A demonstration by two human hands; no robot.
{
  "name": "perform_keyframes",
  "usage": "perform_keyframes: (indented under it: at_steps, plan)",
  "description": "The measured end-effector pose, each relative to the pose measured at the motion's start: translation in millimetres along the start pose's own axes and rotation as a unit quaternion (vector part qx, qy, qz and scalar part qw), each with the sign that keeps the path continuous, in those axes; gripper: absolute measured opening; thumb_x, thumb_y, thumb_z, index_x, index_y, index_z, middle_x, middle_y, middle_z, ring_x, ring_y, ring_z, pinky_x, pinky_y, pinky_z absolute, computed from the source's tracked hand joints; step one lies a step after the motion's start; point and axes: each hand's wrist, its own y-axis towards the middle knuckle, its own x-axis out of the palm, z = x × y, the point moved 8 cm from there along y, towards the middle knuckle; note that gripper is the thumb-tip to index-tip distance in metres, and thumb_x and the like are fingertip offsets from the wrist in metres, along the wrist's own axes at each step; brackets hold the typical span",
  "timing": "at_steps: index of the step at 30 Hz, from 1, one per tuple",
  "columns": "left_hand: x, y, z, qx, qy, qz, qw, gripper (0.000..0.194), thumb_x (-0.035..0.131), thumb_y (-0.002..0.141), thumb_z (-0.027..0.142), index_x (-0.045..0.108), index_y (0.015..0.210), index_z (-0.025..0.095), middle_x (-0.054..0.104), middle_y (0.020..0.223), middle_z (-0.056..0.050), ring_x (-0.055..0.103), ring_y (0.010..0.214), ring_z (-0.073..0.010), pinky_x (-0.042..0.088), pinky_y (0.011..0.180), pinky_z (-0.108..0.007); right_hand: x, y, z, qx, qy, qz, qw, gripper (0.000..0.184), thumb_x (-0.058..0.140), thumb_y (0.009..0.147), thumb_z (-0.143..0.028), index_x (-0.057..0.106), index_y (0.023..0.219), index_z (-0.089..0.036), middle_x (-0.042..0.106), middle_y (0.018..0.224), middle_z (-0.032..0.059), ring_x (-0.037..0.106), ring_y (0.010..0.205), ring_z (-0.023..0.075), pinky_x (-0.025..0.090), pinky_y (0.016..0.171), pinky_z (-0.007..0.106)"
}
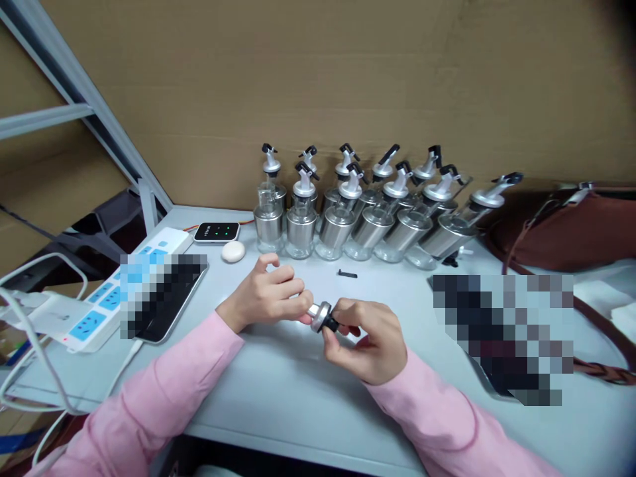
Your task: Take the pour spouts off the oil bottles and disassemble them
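Both hands meet over the middle of the grey table [278,397]. My right hand [370,341] is closed around a silver pourer cap [322,317] with a black stopper, gripping its black end. My left hand [271,295] pinches the cap's silver spout end with fingertips. Both sleeves are pink. A small black part [347,273] lies loose on the table just beyond the hands. Behind it stand several glass oil bottles [368,212] with silver bases and black-tipped pourer tops, in two rows against the cardboard wall.
A white and blue power strip [94,311] with cables lies at the left. A small black device [216,231] with green lights and a white oval object [233,251] sit near the bottles. A brown leather bag [571,232] with a strap lies at the right. Two blurred patches hide other items.
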Motion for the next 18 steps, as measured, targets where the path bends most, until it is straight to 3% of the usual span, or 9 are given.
perform_keyframes:
  at_steps: [5,8,10,13,15,18]
  plan:
    - [3.5,1.4,-0.6,-0.01,-0.01,-0.015,1.0,0.044,0.019,0.1,0.038,0.048,0.073,0.018,0.051,0.051,0.005,0.04,0.055,-0.012,0.029,0.068,-0.03,1.5,2.8,-18.5,-0.161,-0.182,-0.047,0.969,0.019,0.051,0.076,-0.007,0.042,0.068,-0.022,0.046,0.049,-0.0042,0.038,0.044,0.0096,0.031,0.043,0.024]
    - [8.4,0.1,-1.0,-0.027,-0.032,-0.032,0.999,0.045,0.018,0.099,0.04,0.048,0.074,0.018,0.053,0.053,0.004,0.041,0.056,-0.0122,0.032,0.069,-0.029,1.6,-0.2,-16.6,-0.188,-0.241,-0.059,0.95,0.017,0.051,0.077,-0.008,0.046,0.069,-0.021,0.052,0.051,-0.0029,0.043,0.044,0.0092,0.035,0.044,0.023]
    - [11.9,-2.2,-2.8,-0.052,-0.047,-0.039,0.997,0.043,0.02,0.099,0.04,0.047,0.074,0.017,0.057,0.056,0.004,0.043,0.057,-0.0123,0.033,0.07,-0.029,-3.8,-0.6,-5.8,-0.136,-0.189,-0.049,0.971,0.013,0.053,0.078,-0.011,0.047,0.075,-0.021,0.055,0.055,-0.0027,0.047,0.045,0.009,0.038,0.044,0.022]
    - [17.8,-6.2,-5.6,-0.092,-0.051,-0.049,0.993,0.04,0.023,0.099,0.038,0.047,0.075,0.017,0.061,0.062,0.002,0.047,0.06,-0.0121,0.034,0.073,-0.029,-13.7,-2.3,22.6,0.021,-0.048,-0.008,0.999,0.012,0.057,0.079,-0.017,0.049,0.088,-0.021,0.057,0.058,-0.003,0.051,0.047,0.009,0.042,0.045,0.02]
    - [22.5,-8.2,-5.8,-0.11,-0.048,-0.059,0.991,0.04,0.023,0.099,0.037,0.048,0.077,0.016,0.062,0.065,0.001,0.049,0.06,-0.0118,0.034,0.073,-0.029,-10.9,-7.0,42.7,0.14,0.037,-0.009,0.989,0.016,0.059,0.08,-0.026,0.05,0.092,-0.02,0.059,0.06,-0.0019,0.055,0.05,0.0104,0.045,0.046,0.021]
    - [29.2,-9.7,-4.1,-0.123,-0.063,-0.074,0.988,0.043,0.018,0.1,0.037,0.049,0.079,0.015,0.063,0.066,0.001,0.049,0.058,-0.0109,0.032,0.074,-0.03,2.6,-16.1,60.3,0.274,0.147,-0.033,0.95,0.022,0.061,0.079,-0.038,0.048,0.081,-0.02,0.057,0.056,-0.0021,0.054,0.047,0.0114,0.043,0.044,0.023]
